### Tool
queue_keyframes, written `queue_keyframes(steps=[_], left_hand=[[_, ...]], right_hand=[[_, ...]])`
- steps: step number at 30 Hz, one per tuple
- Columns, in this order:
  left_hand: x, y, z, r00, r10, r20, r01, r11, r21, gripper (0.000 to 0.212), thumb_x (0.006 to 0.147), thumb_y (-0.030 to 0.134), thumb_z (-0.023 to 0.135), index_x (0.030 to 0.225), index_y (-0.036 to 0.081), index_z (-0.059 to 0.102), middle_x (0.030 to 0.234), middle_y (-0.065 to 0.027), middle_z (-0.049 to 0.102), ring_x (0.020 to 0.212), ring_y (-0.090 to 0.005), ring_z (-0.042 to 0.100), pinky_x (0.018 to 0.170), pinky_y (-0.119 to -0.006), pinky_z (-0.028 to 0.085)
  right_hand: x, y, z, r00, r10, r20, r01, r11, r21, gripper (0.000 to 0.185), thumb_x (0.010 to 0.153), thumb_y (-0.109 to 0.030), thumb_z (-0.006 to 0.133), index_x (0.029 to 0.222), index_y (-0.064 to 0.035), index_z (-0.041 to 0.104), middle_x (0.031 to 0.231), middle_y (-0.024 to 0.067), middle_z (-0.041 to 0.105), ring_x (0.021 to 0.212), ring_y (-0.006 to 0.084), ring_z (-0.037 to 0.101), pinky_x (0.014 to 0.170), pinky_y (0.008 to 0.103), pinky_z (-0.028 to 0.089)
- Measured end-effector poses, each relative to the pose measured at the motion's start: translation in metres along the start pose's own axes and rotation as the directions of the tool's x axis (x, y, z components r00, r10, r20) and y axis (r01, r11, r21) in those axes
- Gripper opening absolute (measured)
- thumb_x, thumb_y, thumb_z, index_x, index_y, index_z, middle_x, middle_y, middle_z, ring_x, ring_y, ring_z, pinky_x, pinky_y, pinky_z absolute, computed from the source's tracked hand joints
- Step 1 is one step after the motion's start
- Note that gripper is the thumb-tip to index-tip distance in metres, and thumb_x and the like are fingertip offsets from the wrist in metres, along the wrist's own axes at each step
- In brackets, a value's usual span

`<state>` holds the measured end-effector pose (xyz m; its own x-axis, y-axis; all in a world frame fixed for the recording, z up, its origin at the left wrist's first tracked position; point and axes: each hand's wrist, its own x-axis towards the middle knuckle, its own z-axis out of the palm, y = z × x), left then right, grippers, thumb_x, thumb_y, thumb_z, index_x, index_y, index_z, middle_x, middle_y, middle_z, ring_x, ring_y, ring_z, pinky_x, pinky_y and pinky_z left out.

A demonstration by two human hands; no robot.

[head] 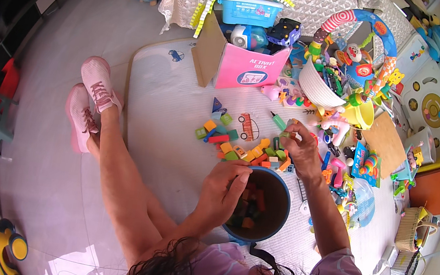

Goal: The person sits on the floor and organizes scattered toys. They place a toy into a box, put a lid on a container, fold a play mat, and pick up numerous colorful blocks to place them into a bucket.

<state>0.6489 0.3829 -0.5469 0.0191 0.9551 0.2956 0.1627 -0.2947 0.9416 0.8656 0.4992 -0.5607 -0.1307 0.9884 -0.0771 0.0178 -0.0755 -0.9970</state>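
My left hand (223,195) rests at the near left rim of a round, deep bucket (289,207) with a blue edge, its thumb and fingers on the rim. Toy blocks (252,204) lie in the dark inside. Beyond the bucket, my right hand (298,143) is raised over the mat, fingertips pinched around a small greenish block (285,135), partly hidden by the fingers. Below and beside it spreads a pile of colored toy blocks (249,155). A green toy piece with a dark tip (278,121) lies just past my right hand.
A pink cardboard box (251,67) of toys stands at the mat's far side. Right of it is a white woven basket (319,86) under a toy arch (368,16). Mixed small toys (338,172) cover the mat on the right. My legs (123,183) stretch out on the left.
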Motion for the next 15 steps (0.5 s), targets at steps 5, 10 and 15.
queue_keyframes(steps=[5,10,15], left_hand=[[0.000,-0.001,0.003,0.999,0.015,-0.042,-0.017,0.999,-0.049,0.019,0.095,0.012,0.054,0.099,-0.002,0.066,0.103,-0.0181,0.067,0.100,-0.0323,0.063,0.088,-0.038,0.048],[0.001,0.003,0.002,1.000,-0.009,-0.024,0.009,0.999,-0.039,0.020,0.096,0.013,0.053,0.099,-0.002,0.066,0.104,-0.0179,0.067,0.100,-0.0323,0.063,0.088,-0.038,0.048],[0.000,0.004,0.002,0.999,-0.014,-0.031,0.013,1.000,-0.015,0.020,0.095,0.014,0.054,0.098,-0.002,0.066,0.103,-0.0177,0.067,0.099,-0.0321,0.063,0.087,-0.038,0.049]], right_hand=[[-0.075,-0.097,0.015,0.817,-0.256,0.516,0.457,0.834,-0.309,0.038,0.060,-0.006,0.082,0.092,-0.0098,0.063,0.142,0.0133,0.041,0.140,0.0320,0.031,0.108,0.0430,0.035],[-0.094,-0.093,0.033,0.727,-0.212,0.653,0.621,0.608,-0.494,0.037,0.063,-0.010,0.085,0.092,-0.0081,0.062,0.144,0.0165,0.037,0.131,0.0365,0.042,0.107,0.0474,0.037],[-0.087,-0.068,0.027,0.791,-0.314,0.526,0.571,0.688,-0.448,0.026,0.075,-0.007,0.078,0.093,-0.0037,0.060,0.122,0.0146,0.058,0.112,0.0307,0.059,0.095,0.0400,0.048]])
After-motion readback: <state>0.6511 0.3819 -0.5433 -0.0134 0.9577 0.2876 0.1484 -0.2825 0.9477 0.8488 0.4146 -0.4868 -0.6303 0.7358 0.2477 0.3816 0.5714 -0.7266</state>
